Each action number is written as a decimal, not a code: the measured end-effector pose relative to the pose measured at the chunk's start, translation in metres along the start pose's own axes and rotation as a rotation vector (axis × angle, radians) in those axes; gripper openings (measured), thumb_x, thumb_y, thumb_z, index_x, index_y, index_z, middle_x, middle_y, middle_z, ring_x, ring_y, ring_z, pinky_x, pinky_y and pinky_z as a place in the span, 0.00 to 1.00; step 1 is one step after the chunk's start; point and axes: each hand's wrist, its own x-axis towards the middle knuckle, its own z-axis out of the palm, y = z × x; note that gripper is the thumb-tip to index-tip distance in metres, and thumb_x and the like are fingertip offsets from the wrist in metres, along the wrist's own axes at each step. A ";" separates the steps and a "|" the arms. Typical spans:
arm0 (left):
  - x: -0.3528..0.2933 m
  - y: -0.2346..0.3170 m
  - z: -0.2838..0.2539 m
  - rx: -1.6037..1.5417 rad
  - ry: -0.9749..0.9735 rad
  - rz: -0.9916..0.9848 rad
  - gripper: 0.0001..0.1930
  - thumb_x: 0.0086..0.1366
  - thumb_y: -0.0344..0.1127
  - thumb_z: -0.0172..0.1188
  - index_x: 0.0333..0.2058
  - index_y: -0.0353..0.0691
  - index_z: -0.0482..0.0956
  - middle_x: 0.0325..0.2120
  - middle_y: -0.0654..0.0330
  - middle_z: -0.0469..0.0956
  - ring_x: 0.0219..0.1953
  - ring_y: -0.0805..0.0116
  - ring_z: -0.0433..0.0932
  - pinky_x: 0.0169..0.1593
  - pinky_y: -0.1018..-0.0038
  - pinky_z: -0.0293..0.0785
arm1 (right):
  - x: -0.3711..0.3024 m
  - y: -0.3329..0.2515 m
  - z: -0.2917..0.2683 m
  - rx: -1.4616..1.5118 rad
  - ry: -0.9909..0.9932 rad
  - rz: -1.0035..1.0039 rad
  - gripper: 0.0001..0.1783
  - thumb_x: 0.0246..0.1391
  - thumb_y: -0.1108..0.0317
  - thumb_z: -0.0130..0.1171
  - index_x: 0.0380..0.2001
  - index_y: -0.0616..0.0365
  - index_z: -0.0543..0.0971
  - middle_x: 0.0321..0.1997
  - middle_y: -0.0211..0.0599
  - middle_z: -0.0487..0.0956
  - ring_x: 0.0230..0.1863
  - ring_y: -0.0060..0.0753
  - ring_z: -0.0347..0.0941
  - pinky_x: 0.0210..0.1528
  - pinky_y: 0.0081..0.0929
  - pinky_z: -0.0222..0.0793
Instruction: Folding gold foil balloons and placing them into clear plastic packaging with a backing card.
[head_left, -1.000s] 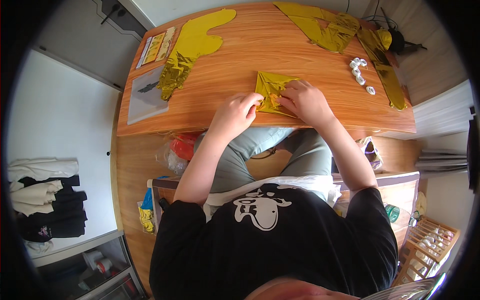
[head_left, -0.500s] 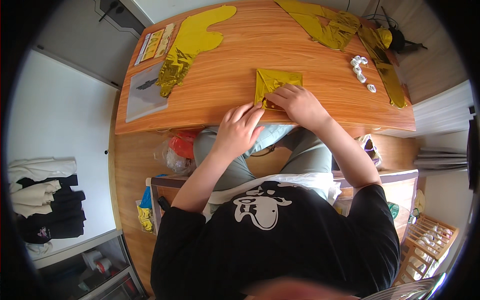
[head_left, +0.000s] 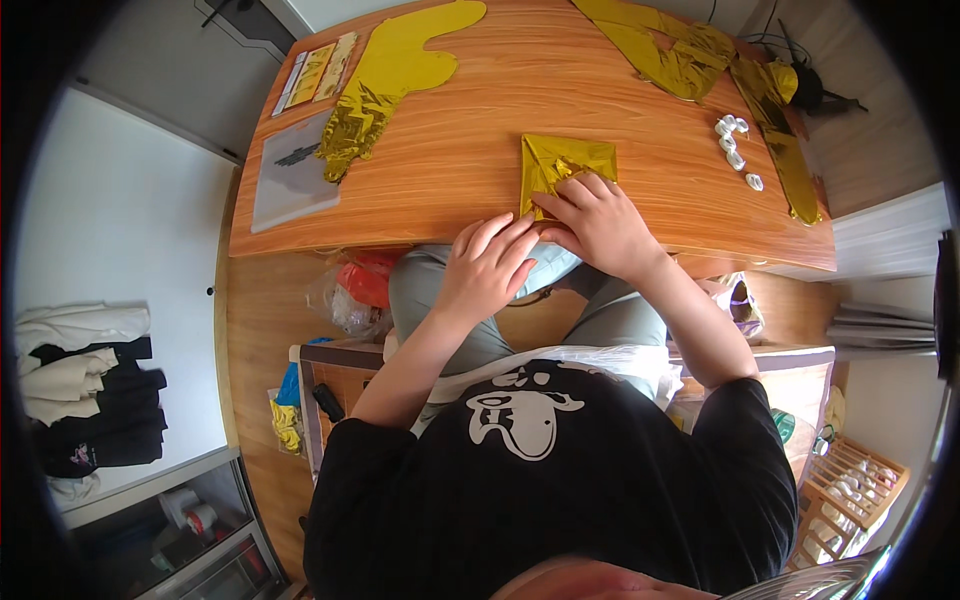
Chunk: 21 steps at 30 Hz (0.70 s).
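The wood-grained surface [head_left: 440, 170] bears smooth-to-crinkled gold foil sheets [head_left: 405, 55]: one left of the folded foil square [head_left: 585, 153], apparently two right. That single creased, glossy square lies partly under the right hand [head_left: 605, 225], whose grip I can't make out; the left hand [head_left: 485, 265], fingers spread, grip unclosed, reaches its near left corner. Right of it: white coils [head_left: 735, 160], bunched beyond counting.

Text: none legible | flat packet [head_left: 315, 76]: print too small | translucent sleeve [head_left: 297, 190]: dark marks unreadable
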 end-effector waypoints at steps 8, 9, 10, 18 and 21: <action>-0.006 0.006 0.004 0.153 0.090 -0.045 0.20 0.66 0.45 0.62 0.56 0.51 0.79 0.57 0.71 0.78 0.58 0.69 0.71 0.57 0.64 0.59 | -0.002 0.002 0.004 -0.007 -0.002 0.007 0.27 0.59 0.48 0.61 0.57 0.48 0.79 0.51 0.36 0.76 0.55 0.43 0.71 0.58 0.39 0.69; -0.004 0.002 0.002 0.052 0.093 -0.078 0.20 0.65 0.45 0.63 0.56 0.51 0.79 0.56 0.70 0.78 0.58 0.69 0.72 0.58 0.64 0.58 | -0.002 0.002 0.005 -0.022 0.001 0.001 0.28 0.59 0.47 0.61 0.58 0.48 0.79 0.52 0.35 0.76 0.55 0.43 0.71 0.58 0.39 0.69; -0.003 -0.001 0.001 -0.048 0.096 -0.112 0.21 0.65 0.45 0.63 0.55 0.51 0.79 0.54 0.70 0.79 0.57 0.69 0.72 0.59 0.63 0.57 | -0.003 0.002 0.004 -0.021 0.001 0.001 0.28 0.59 0.47 0.61 0.58 0.48 0.79 0.52 0.35 0.76 0.55 0.43 0.71 0.58 0.39 0.69; 0.012 -0.008 -0.005 -0.004 0.113 -0.138 0.20 0.62 0.46 0.64 0.53 0.51 0.82 0.56 0.65 0.76 0.57 0.63 0.72 0.59 0.60 0.58 | -0.005 0.002 0.004 -0.061 -0.024 -0.005 0.31 0.59 0.44 0.59 0.61 0.46 0.76 0.53 0.34 0.75 0.55 0.42 0.70 0.57 0.38 0.69; 0.011 -0.010 -0.005 -0.004 0.088 -0.116 0.20 0.62 0.46 0.65 0.52 0.52 0.82 0.56 0.66 0.76 0.58 0.64 0.72 0.60 0.60 0.58 | -0.006 0.000 0.004 -0.086 -0.043 -0.003 0.31 0.59 0.44 0.59 0.62 0.45 0.76 0.54 0.34 0.75 0.56 0.42 0.69 0.61 0.38 0.67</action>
